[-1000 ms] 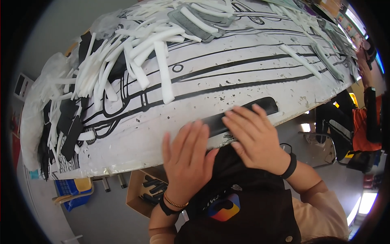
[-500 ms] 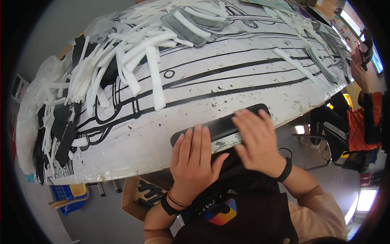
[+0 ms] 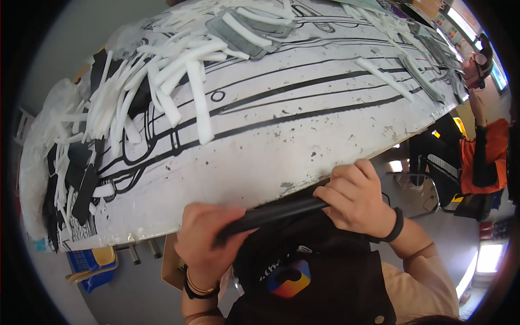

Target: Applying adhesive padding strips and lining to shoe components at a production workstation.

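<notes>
Both of my hands hold a long black padded strip (image 3: 273, 214) in front of the table's near edge, over my dark apron. The strip slants, its right end higher in the picture. At its left end my left hand (image 3: 203, 238), smeared by motion, is closed around the strip, whose tip shows below the fingers. My right hand (image 3: 355, 197) has its fingers curled over the other end and hides that tip. White foam strips (image 3: 200, 103) lie in a loose pile on the table (image 3: 254, 157), up and left of my hands.
Grey flat padded pieces (image 3: 238, 35) lie at the far side, more black pieces (image 3: 86, 187) at the left. A single white strip (image 3: 384, 78) is farther right. Below the table are a cardboard box (image 3: 171, 262) and a blue container (image 3: 86, 265). Another person (image 3: 485, 157) sits at the right.
The black strip lay flat on the table under my spread hands. Now it is lifted off, drawn toward me past the edge, and both hands have closed on it.
</notes>
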Tool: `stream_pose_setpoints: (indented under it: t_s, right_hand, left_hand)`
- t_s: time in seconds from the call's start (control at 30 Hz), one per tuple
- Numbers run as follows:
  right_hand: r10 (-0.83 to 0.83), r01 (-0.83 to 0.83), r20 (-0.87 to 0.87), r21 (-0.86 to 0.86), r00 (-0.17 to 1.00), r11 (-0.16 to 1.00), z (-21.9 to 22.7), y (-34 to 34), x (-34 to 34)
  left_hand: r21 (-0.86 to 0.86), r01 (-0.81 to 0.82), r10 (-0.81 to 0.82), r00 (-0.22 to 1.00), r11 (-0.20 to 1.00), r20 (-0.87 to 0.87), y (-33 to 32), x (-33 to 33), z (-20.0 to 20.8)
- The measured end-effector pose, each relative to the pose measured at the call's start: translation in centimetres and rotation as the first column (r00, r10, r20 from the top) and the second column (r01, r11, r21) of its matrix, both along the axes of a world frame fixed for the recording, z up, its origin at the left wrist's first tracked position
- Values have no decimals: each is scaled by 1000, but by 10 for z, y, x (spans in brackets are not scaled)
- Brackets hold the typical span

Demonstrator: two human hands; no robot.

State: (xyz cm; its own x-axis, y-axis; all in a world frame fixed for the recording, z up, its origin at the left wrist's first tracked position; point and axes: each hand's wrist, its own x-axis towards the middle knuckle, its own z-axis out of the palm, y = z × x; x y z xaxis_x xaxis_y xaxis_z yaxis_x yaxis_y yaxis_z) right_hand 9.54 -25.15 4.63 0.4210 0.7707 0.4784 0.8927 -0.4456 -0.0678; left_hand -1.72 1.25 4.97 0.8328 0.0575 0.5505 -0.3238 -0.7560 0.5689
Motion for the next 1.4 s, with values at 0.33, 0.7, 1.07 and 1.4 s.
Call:
stream_pose_setpoints:
  t_s: [0.33,0.7,1.07,1.4]
  right_hand:
    - [62,-259,-952,-19,301,966,-12,4,4]
    - [269,-195,-920,220,284,956,0,33,-5]
    - [193,-62,-926,183,325,981,-1,27,-9]
    - [178,22,-940,192,290,981,-11,23,-17]
  left_hand:
    - [-658,-242,22,946,713,-323,0,0,-19]
    - [-297,-251,190,957,921,-219,-16,8,-18]
    - [-814,-105,-68,982,572,-174,-37,9,-23]
    - [-943,109,13,993,314,119,-52,20,-33]
